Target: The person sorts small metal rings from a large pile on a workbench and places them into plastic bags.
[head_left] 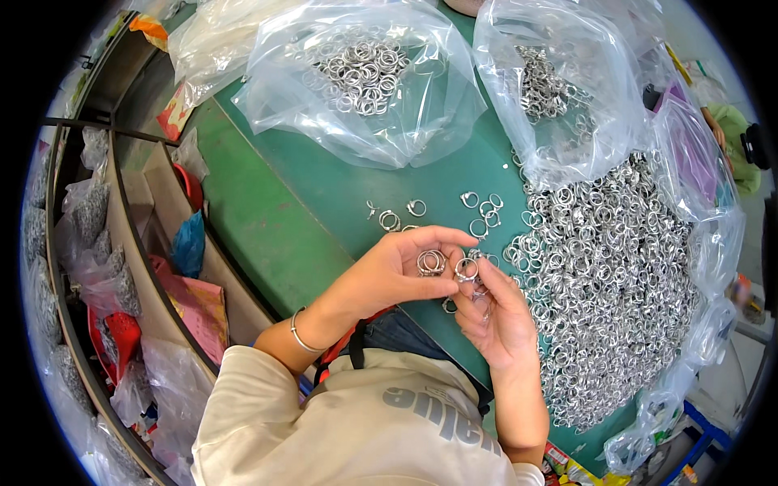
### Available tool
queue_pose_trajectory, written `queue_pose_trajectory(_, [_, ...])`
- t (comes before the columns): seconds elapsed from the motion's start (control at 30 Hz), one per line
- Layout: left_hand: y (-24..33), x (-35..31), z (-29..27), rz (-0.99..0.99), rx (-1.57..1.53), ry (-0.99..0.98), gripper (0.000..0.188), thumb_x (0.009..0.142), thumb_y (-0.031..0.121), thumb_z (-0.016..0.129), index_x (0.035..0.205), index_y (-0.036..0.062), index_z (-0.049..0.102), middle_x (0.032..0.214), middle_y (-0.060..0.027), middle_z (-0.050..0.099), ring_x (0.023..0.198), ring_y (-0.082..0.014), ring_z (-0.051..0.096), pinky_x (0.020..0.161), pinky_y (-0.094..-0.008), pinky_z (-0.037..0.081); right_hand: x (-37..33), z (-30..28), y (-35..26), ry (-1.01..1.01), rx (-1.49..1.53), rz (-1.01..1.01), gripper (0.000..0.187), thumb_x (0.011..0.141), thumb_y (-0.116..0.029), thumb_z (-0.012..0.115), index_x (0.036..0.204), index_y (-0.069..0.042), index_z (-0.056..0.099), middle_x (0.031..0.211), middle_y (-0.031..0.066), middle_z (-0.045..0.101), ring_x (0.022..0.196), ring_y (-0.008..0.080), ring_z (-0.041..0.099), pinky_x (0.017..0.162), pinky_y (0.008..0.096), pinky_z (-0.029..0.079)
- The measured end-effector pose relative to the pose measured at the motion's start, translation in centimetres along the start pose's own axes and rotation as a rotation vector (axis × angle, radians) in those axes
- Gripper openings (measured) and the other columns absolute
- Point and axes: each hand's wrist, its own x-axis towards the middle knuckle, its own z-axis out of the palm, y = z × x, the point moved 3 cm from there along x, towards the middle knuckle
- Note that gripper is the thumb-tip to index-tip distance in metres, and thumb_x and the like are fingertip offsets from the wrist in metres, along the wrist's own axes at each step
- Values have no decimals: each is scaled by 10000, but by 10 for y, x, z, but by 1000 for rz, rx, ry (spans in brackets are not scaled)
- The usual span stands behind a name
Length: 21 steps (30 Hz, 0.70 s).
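My left hand (397,271) curls its thumb and fingers around a few silver rings (431,262). Right beside it, my right hand (502,328) pinches a single silver ring (466,270) upright between thumb and fingers. More rings show between the fingers of the right hand, partly hidden. The two hands nearly touch, above the near edge of the green table (300,186). Just beyond them lie loose rings (390,220), and another small group of rings (489,212) sits to the right.
A broad heap of silver rings (616,292) covers the table's right side. Clear plastic bags with rings inside, one (438,121) at the far middle and one (600,146) at the far right, stand open. Shelving (150,219) with bagged goods runs along the left. Someone in green (733,146) is at the far right.
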Motion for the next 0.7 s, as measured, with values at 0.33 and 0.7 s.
queue_pose_trajectory(0.33, [0, 1, -2, -128, 124, 44, 257, 865, 106, 568, 1093, -13, 566, 908, -18, 556, 771, -53, 486, 632, -206, 410, -5, 4, -2, 103, 17, 12, 341, 951, -313, 386, 967, -19, 558, 703, 31, 517, 482, 110, 431, 372, 214, 269])
queue_pose_trajectory(0.7, [9, -23, -40, 326, 780, 445, 62, 821, 52, 577, 853, 17, 616, 711, -14, 491, 572, -111, 436, 489, -234, 340, -11, -22, -13, 12, -75, -223, 306, 919, -150, 399, 1162, 17, 482, 486, 19, 394, 374, 77, 302, 349, 204, 228])
